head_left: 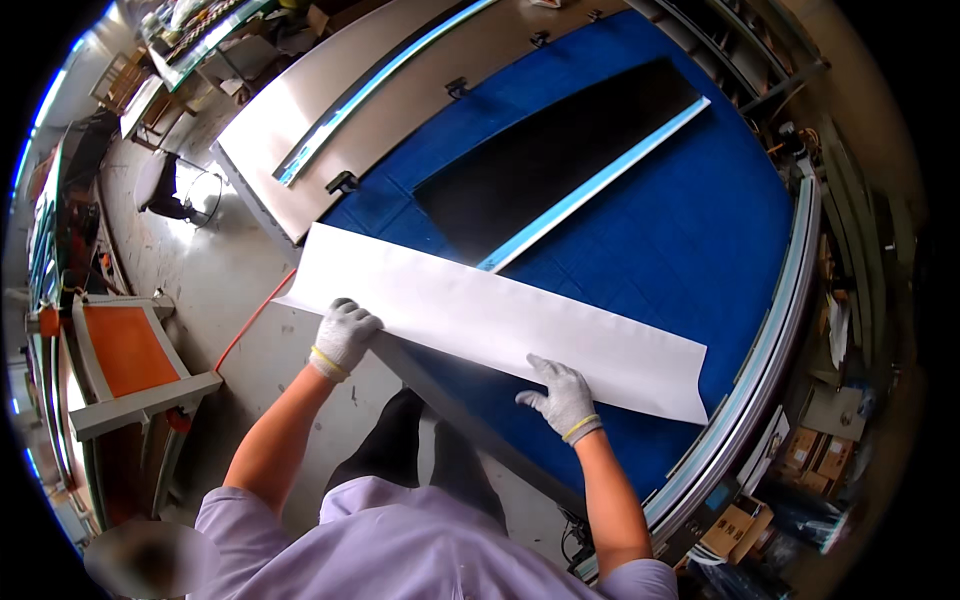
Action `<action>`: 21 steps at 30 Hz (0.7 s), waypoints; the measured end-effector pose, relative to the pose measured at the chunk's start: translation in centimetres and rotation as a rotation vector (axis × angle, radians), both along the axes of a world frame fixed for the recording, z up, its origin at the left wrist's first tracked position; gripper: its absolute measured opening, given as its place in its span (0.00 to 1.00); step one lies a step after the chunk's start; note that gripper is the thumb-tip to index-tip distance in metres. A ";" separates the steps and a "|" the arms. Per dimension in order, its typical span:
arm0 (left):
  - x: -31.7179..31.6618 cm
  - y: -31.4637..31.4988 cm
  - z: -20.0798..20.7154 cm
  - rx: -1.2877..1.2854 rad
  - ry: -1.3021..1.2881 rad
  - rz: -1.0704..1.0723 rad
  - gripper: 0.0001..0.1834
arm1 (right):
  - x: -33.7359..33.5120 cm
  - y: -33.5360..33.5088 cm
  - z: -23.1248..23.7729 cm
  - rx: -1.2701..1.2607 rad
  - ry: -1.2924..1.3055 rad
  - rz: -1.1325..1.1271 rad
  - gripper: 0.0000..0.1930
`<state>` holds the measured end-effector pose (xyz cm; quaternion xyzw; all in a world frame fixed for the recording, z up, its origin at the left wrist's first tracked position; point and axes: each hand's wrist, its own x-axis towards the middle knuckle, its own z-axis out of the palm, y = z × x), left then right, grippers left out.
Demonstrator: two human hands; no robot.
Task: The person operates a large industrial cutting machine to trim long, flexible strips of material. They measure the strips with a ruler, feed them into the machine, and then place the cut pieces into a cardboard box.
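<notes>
A long white sheet (480, 315) lies across the near part of the blue table, its near edge bowed and its left end overhanging. My left hand (345, 335), in a light grey knitted glove with a yellow cuff band, has its fingers closed at the sheet's near edge. Farther right along that edge, my right hand (565, 395), gloved the same way, rests against the sheet with fingers stretched out and thumb apart. Beyond the sheet is a black panel (560, 155) with a blue-and-white strip (600, 185) along its right side.
The blue tabletop (730, 200) has a metal rail (770, 350) curving along its right side. Black clamps (342, 183) line the pale board (300, 110) at far left. An orange-topped stand (130, 345), a stool (165, 185) and a red hose (250, 325) are left; cardboard boxes (738, 528) lie lower right.
</notes>
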<state>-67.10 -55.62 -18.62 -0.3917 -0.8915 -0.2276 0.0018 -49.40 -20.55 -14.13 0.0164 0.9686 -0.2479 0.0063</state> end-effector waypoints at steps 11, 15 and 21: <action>-6.6 -11.5 0.1 -0.083 -0.148 0.206 0.08 | 2.9 -0.6 -5.5 0.111 -0.066 -0.105 0.15; -8.3 -11.3 -1.0 0.070 -0.632 0.380 0.10 | 4.0 -1.6 -5.3 0.187 -0.089 -0.067 0.19; -10.8 -9.1 -4.3 -0.061 -0.713 0.589 0.16 | 1.6 -0.3 -4.1 -0.137 -0.265 -0.360 0.12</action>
